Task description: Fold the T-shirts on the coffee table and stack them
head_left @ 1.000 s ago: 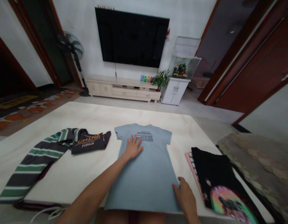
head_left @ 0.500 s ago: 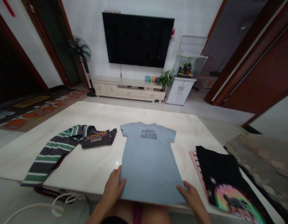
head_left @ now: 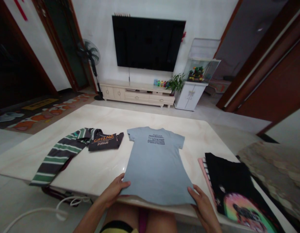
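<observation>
A light blue T-shirt with dark printed lettering lies spread on the marble-look table, its collar pointing away from me. My left hand pinches the lower left corner of its hem, thumb on top. At the lower right corner, my right hand grips the hem the same way. The hem is lifted a little at the table's front edge and sags between my hands. Fingers under the cloth are hidden.
On the left lie a green-striped garment and a dark folded shirt with orange lettering. Black clothing with a rainbow print sits on pink and striped cloth at right. A white cable hangs lower left.
Both hands have moved apart, pulling the hem wider and raising it slightly; my left hand went outward to the left. The camera view has shifted a little.
</observation>
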Motion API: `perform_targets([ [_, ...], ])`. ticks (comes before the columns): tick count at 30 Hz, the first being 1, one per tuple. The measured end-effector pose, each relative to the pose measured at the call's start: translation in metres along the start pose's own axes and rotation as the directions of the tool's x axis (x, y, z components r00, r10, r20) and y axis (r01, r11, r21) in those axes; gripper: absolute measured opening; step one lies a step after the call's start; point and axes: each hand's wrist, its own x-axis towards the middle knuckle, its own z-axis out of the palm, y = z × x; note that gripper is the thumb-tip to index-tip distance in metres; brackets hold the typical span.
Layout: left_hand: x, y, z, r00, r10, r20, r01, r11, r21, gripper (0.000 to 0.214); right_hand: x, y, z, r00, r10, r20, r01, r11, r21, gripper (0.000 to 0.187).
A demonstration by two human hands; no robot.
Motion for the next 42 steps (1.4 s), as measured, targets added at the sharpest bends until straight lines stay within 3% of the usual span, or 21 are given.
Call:
perform_targets([
  [3,-0.005,-0.005,-0.007,0.994,0.01,-0.11,0.0,0.996,0.091,0.05,-0.003,-0.001,-0.002,0.999,-0.044,0.014,0.044,0.999,-0.026,0.057],
  [6,-0.002,-0.02,-0.018,0.993,0.079,-0.089,-0.055,0.967,0.249,0.051,0.004,0.017,-0.013,0.989,-0.139,-0.054,0.12,0.958,-0.261,0.052],
  [10,0.004,-0.04,-0.037,0.99,0.115,-0.085,-0.054,0.852,0.521,0.046,0.017,0.049,-0.032,0.93,-0.364,-0.052,0.246,0.719,-0.65,0.042],
  [13,0.012,-0.029,-0.049,0.977,0.19,-0.097,-0.056,0.668,0.742,0.032,0.018,0.053,-0.026,0.846,-0.528,-0.073,0.294,0.577,-0.762,0.043],
  [15,0.027,-0.006,-0.05,0.959,0.27,-0.091,-0.069,0.532,0.844,0.025,0.012,0.042,-0.002,0.783,-0.618,-0.067,0.342,0.519,-0.783,0.043],
  [17,0.053,0.023,-0.044,0.923,0.367,-0.118,-0.082,0.487,0.869,0.022,0.0,0.026,0.039,0.757,-0.652,0.045,0.46,0.482,-0.745,0.038],
  [19,0.088,0.053,-0.034,0.874,0.443,-0.199,-0.087,0.547,0.833,0.024,-0.015,0.012,0.09,0.725,-0.633,0.271,0.631,0.453,-0.629,0.03],
  [21,0.126,0.077,-0.025,0.83,0.469,-0.301,-0.05,0.601,0.798,0.032,-0.03,0.004,0.14,0.64,-0.558,0.529,0.765,0.397,-0.508,0.025],
  [23,0.161,0.094,-0.017,0.791,0.475,-0.386,0.001,0.629,0.777,0.036,-0.04,0.005,0.182,0.573,-0.452,0.684,0.82,0.32,-0.475,0.024],
  [25,0.188,0.106,-0.013,0.759,0.475,-0.446,0.031,0.657,0.753,0.035,-0.044,0.013,0.211,0.566,-0.367,0.738,0.824,0.224,-0.52,0.029],
  [28,0.215,0.119,-0.011,0.733,0.462,-0.498,0.052,0.693,0.719,0.033,-0.038,0.031,0.236,0.617,-0.313,0.722,0.782,0.134,-0.609,0.038],
  [33,0.239,0.133,-0.014,0.759,0.364,-0.54,0.089,0.763,0.64,0.04,-0.028,0.055,0.25,0.71,-0.294,0.64,0.7,0.198,-0.686,0.039],
  [36,0.244,0.139,-0.02,0.803,0.247,-0.542,0.116,0.828,0.549,0.035,-0.024,0.058,0.247,0.73,-0.292,0.618,0.682,0.241,-0.691,0.028],
  [42,0.247,0.153,-0.028,0.891,0.047,-0.451,0.136,0.921,0.365,0.03,-0.007,0.042,0.209,0.735,-0.429,0.524,0.672,0.558,-0.487,0.033],
])
